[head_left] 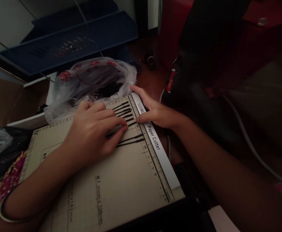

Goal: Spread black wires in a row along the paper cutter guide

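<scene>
A beige paper cutter board [121,180] with printed rulers and size marks lies before me. Several thin black cords [125,113] with thicker tips are laid side by side across it, tips toward the white strip [155,138] lettered "Paper Cutter". My left hand [95,129] rests over the cords, thumb and index finger pinched on one of them; its palm hides their other ends. My right hand [155,111] lies at the white strip's far part, thumb and index finger spread. Its thumb tip is beside the pinched cord's tip, and its other fingers are hidden below the edge.
Behind the board, a clear plastic bag [95,75] with red print holds dark items, near an open cardboard box [3,96]. A blue panel [83,38] stands beyond. Pink-and-gold bundles [12,177] lie at left. A pale cable [247,135] crosses the floor at right.
</scene>
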The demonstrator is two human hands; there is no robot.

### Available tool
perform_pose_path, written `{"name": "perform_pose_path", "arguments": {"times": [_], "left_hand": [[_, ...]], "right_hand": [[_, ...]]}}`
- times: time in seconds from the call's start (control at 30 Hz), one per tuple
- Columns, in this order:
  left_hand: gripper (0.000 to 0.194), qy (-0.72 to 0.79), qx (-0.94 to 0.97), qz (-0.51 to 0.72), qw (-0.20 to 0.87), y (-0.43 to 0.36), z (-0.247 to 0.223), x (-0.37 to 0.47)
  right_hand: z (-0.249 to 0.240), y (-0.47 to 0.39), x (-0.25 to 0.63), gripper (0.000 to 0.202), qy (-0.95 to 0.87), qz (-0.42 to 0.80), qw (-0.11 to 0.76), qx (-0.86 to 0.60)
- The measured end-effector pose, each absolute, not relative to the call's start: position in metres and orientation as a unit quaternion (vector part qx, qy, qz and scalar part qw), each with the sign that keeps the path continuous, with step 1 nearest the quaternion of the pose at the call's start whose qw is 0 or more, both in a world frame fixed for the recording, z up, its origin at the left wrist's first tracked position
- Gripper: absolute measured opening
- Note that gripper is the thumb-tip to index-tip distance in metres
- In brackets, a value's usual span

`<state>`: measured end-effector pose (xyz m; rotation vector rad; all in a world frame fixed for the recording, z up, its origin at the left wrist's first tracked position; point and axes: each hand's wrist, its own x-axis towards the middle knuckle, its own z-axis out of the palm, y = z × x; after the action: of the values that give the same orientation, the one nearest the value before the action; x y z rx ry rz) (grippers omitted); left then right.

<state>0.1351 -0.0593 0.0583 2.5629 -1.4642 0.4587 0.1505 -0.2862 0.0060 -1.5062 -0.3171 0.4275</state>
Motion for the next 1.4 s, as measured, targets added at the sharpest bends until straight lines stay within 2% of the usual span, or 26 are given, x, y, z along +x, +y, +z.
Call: {"name": "perform_pose_path", "arguments": {"times": [1.13,1.4], "left_hand": [[0.016,-0.474,0.862,0.158,0.088,-0.0598,0.0541,0.1348],[0.014,-0.475,0.863,0.142,0.098,-0.0589,0.0541,0.1351]], "right_hand": [[0.0023,-0.2913,0.1596,0.113,-0.243,0.175,0.633,-0.714],[0.0058,-0.2914,0.1568,0.111,-0.236,0.188,0.642,-0.705]]}}
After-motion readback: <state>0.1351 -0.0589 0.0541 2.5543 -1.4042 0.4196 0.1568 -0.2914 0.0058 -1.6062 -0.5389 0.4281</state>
